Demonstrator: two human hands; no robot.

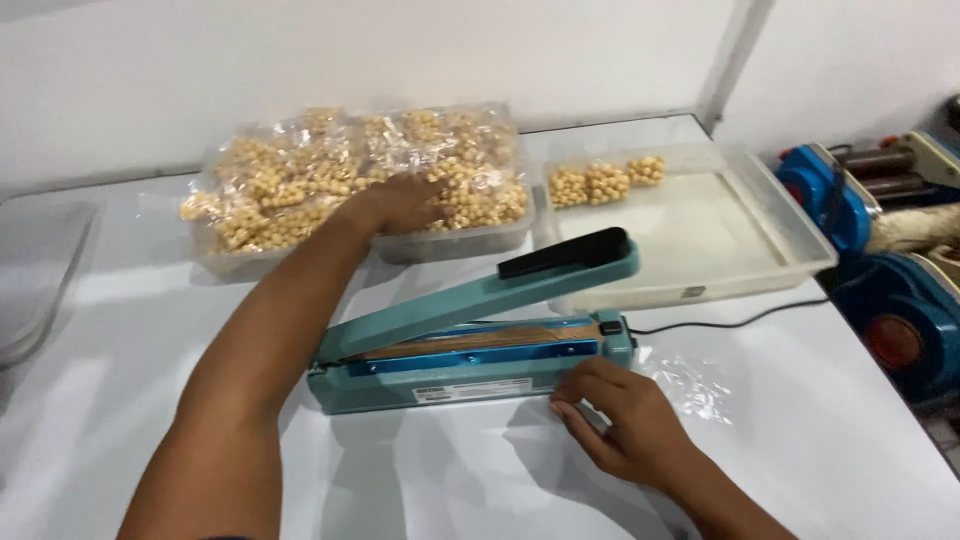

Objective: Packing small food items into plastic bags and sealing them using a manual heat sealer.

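Packets of pale round snacks [300, 180] lie heaped in a clear tub [455, 243] at the far side of the surface [130, 400], and the left hand [405, 203] reaches across to them, palm down, fingers spread loosely over the top bags; whether it has closed on one cannot be told. The right hand [625, 420] rests near the front edge, fingers curled and pressed on the surface just beside the right end of the teal heat sealer [470, 360], touching a crumpled piece of clear plastic film [690, 380] without gripping anything firmly. The sealer sits between the two hands, its arm [490, 295] raised at a slant with the black handle [565, 252] uppermost, so the left forearm passes over its left end. A black cord [730, 320] runs from the sealer's right end toward the edge. Behind the handle stands a shallow clear tray [790, 230] with a few more snack packets [605, 182] in its far corner. At far left lies another clear tray [40, 270], partly out of view. The surface is white and glossy, set against a white wall [350, 60]. To the right, beyond the edge, stand blue machines [900, 320].
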